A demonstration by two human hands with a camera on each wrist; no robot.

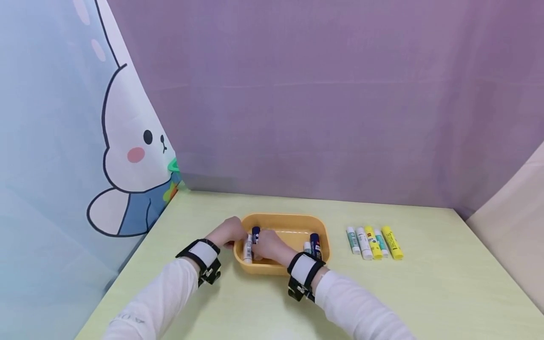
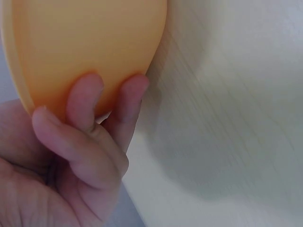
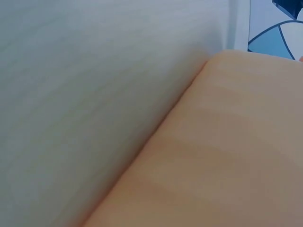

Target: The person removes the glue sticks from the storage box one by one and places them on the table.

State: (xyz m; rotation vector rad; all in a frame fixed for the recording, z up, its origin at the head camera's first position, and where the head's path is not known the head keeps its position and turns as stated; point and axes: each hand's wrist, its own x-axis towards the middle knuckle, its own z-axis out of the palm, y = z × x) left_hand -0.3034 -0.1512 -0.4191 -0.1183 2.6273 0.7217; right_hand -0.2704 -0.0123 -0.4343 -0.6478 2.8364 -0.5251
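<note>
A yellow-orange plastic tray [image 1: 280,270] with raised walls sits on the table. My left hand [image 1: 233,230] grips its left end; in the left wrist view, the fingers [image 2: 85,101] curl against the outer wall. My right hand [image 1: 272,245] reaches inside near that end, its fingers at a dark-blue-capped glue stick [image 1: 256,231], partly covered by them. Beside this lies a white glue stick [image 1: 248,250]. Toward the tray's right side are another dark blue glue stick [image 1: 315,244] and a white-topped one [image 1: 307,246]. The right wrist view shows only the tray's outer wall [image 3: 222,151], not the fingers.
Right of the tray, several glue sticks lie in a row on the pale green table [image 1: 446,283], among them a yellow one [image 1: 392,243] and a white one [image 1: 363,243]. A purple curtain [image 1: 323,104] hangs behind, and a cartoon-printed cloth [image 1: 55,165] at left.
</note>
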